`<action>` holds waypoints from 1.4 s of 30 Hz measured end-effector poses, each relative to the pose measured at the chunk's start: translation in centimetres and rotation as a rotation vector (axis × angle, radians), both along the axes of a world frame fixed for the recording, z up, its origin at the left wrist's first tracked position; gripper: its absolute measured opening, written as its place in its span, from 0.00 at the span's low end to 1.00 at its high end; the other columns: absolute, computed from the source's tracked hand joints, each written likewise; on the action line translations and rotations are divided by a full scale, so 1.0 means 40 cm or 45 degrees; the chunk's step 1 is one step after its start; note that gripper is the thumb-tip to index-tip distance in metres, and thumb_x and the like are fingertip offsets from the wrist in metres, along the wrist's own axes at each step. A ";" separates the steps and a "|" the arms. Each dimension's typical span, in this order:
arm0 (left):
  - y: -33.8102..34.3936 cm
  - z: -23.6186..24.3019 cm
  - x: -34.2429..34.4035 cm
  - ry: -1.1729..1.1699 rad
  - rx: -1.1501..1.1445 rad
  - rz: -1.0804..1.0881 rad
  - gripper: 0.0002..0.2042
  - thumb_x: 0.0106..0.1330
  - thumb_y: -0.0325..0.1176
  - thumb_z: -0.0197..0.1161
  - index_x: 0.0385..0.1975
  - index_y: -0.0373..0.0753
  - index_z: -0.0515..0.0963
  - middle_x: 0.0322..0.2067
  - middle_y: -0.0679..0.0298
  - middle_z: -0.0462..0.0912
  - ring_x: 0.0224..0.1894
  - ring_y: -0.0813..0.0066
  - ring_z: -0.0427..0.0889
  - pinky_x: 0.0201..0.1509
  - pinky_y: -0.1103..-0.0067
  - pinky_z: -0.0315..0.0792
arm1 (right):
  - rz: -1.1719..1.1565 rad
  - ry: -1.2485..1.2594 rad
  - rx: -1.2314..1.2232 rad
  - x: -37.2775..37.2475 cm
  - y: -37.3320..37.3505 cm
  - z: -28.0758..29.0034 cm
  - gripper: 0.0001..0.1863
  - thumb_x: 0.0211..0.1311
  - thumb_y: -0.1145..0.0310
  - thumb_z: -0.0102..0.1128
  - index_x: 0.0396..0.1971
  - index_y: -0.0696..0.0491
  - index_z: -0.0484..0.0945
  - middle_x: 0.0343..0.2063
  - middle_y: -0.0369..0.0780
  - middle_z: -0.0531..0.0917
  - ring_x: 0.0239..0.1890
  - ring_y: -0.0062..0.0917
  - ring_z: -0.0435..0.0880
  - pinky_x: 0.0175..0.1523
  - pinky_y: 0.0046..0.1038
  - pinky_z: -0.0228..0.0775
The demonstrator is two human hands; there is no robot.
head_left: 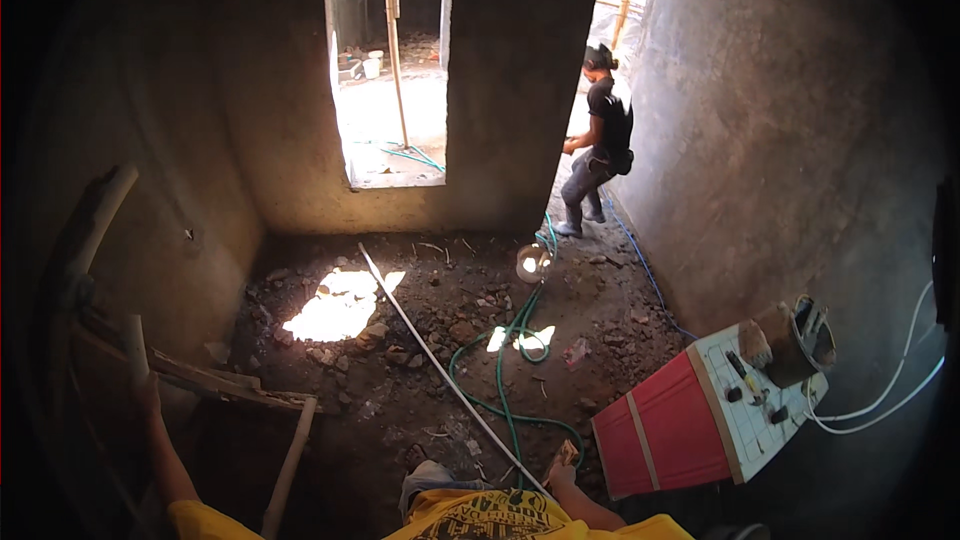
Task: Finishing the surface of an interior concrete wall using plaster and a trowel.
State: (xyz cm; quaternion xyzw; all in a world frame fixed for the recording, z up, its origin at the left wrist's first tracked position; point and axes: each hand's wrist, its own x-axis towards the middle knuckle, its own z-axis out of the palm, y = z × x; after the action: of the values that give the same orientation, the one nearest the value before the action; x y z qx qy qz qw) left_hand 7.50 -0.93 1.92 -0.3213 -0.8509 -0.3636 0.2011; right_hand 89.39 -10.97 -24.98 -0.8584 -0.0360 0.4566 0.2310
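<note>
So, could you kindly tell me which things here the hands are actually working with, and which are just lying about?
In hand:
- long white pipe, its near end at the right hand
- wooden pole, gripped by the left hand

Lying about:
- green hose on the dirt
- red and white box with tools on it
- white cables
- person walking off in the doorway

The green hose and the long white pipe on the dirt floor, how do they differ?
The green hose is flexible, curling in loops across the dirt floor; the white pipe is rigid and runs straight and diagonal. The hose is green and the pipe white. The pipe's near end meets the right hand; the hose lies untouched. Both are long, thin and cross each other.
</note>
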 end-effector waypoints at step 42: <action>-0.047 0.150 0.190 -0.259 -0.011 0.086 0.20 0.44 0.34 0.62 0.37 0.31 0.73 0.36 0.52 0.78 0.39 0.56 0.78 0.43 0.67 0.70 | -0.037 0.047 -0.284 -0.004 0.106 -0.033 0.29 0.62 0.48 0.39 0.47 0.61 0.65 0.34 0.45 0.76 0.32 0.34 0.77 0.32 0.34 0.69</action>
State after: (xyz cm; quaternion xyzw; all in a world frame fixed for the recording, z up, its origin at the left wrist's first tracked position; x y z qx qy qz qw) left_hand 15.09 -2.83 7.92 -0.2548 -0.8789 -0.3836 0.1243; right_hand 89.24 -6.75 -26.29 -0.8706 0.0318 0.4702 0.1413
